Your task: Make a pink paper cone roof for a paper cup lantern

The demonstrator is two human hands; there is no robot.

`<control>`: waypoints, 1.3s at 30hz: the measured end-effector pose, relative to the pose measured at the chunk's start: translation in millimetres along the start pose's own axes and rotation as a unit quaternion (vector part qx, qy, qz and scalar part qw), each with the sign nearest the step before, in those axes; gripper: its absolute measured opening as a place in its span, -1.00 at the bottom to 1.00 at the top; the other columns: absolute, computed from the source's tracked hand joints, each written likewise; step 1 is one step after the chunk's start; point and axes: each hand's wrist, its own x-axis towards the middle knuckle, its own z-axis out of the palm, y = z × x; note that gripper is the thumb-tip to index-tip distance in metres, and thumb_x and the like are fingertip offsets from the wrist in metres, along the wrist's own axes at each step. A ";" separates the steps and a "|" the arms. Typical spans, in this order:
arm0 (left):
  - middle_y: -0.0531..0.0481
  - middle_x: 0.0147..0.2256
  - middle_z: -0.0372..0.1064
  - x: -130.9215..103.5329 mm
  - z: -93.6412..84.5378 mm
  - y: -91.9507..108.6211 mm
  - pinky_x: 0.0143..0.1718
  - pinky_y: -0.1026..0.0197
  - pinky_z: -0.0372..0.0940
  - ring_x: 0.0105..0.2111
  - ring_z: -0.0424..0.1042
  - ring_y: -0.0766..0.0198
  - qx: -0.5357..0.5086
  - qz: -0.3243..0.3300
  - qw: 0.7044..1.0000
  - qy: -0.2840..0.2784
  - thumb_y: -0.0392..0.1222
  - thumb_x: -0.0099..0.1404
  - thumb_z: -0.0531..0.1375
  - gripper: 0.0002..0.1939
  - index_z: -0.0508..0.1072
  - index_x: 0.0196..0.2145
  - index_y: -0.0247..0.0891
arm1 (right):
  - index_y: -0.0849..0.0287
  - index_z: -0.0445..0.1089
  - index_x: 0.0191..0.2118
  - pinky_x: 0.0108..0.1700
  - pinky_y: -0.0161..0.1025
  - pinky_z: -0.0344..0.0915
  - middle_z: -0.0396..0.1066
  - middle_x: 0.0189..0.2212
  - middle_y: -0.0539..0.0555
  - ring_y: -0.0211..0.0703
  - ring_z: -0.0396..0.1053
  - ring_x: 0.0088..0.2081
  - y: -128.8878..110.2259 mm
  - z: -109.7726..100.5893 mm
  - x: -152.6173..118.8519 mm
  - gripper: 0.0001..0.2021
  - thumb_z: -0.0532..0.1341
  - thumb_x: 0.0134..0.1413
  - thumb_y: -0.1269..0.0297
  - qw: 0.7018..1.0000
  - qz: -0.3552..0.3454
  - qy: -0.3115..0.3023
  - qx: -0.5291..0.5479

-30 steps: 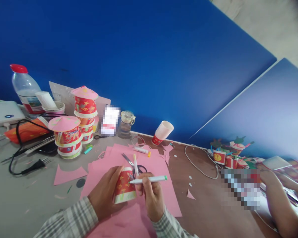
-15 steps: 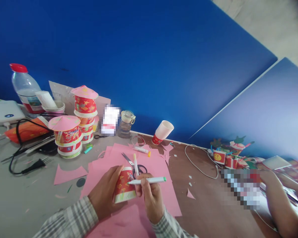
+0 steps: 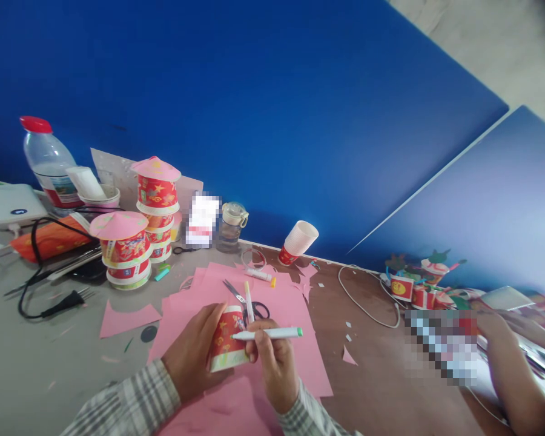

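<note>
The red paper cup (image 3: 227, 345) is gripped by the left hand (image 3: 195, 354), its fingers closed around the side, and is held over the pink sheets (image 3: 309, 369) with its wider end toward the person. The white marker (image 3: 272, 333) is pinched between the thumb and fingers of the right hand (image 3: 278, 366); its tip is held at the printed side of the cup, and its green end is pointed away to the right — whether the surface is pressed cannot be told.

A slim pen (image 3: 249, 303) is seen just beyond the right hand's fingers, partly over the scissors (image 3: 240, 297), whose blades are spread slightly apart on the sheets. Farther back, a glue stick (image 3: 258, 275) is laid near the sheets' far edge, and a tilted stack of cups (image 3: 302, 238) is placed beside the blue partition (image 3: 277, 133).

On the left, two cup towers are topped with pink paper cones — a shorter one (image 3: 128, 251) in front, a taller one (image 3: 158, 192) behind. At the far right, another person's arm (image 3: 511, 357) is partly shown.
</note>
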 end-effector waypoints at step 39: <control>-0.12 -0.03 0.11 -2.7 1.9 -2.9 -0.10 -0.06 0.23 -0.05 0.12 0.01 0.018 -0.005 1.000 -0.010 0.12 -0.23 0.28 0.04 -0.24 0.09 -0.12 | 0.19 0.40 -0.45 -0.65 -0.42 0.13 0.26 -0.74 -0.08 -0.32 0.14 -0.70 1.3 -6.8 0.0 -0.66 0.13 -0.01 -0.02 0.999 0.019 0.019 0.040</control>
